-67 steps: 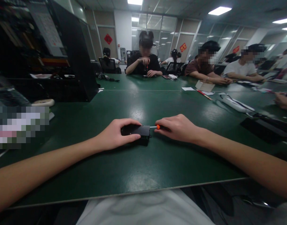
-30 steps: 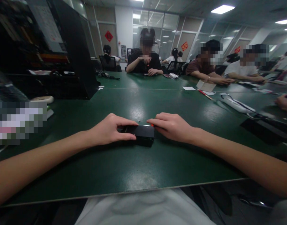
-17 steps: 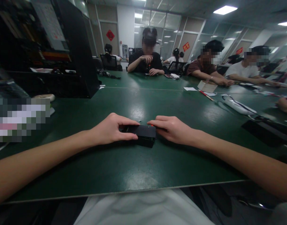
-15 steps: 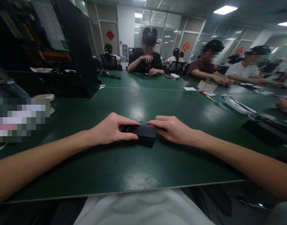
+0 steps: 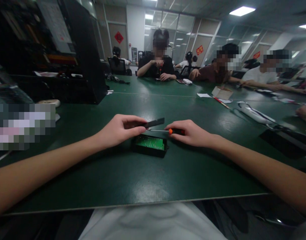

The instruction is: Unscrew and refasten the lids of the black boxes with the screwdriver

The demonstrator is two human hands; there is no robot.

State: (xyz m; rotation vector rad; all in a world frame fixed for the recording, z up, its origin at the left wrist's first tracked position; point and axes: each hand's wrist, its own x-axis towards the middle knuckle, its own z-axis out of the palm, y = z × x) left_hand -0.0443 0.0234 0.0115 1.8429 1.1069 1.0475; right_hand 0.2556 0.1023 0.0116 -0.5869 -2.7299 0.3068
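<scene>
The thumb and fingers of our left hand [image 5: 119, 130] are clamped on the left end of a thin black cover [image 5: 156, 122], which slants so that its right end rides higher. The thumb lies along the near side and the fingers reach over the far side, with the back of the hand turned upward and the forearm stretching down to the lower left. The thumb and fingers of our right hand [image 5: 193, 134] are closed on the black-and-orange handle of a screwdriver [image 5: 170, 131], the hand low and its wrist nearly straight, the forearm running off to the lower right. The screwdriver's shaft lies nearly level and points left, just below the cover; we cannot tell whether its tip touches the cover or the left thumb. Just beneath both, a black box [image 5: 150, 152] sits open side up on the green table [image 5: 147, 180], with a green circuit board [image 5: 151, 142] inside, its left end partly behind our left hand. Farther out on our right are a black flat object [image 5: 280, 141] and a long white object [image 5: 256, 114]. Beyond them stands a small open carton [image 5: 221, 93], and across the table a person in a black top [image 5: 145, 59] is seated.
</scene>
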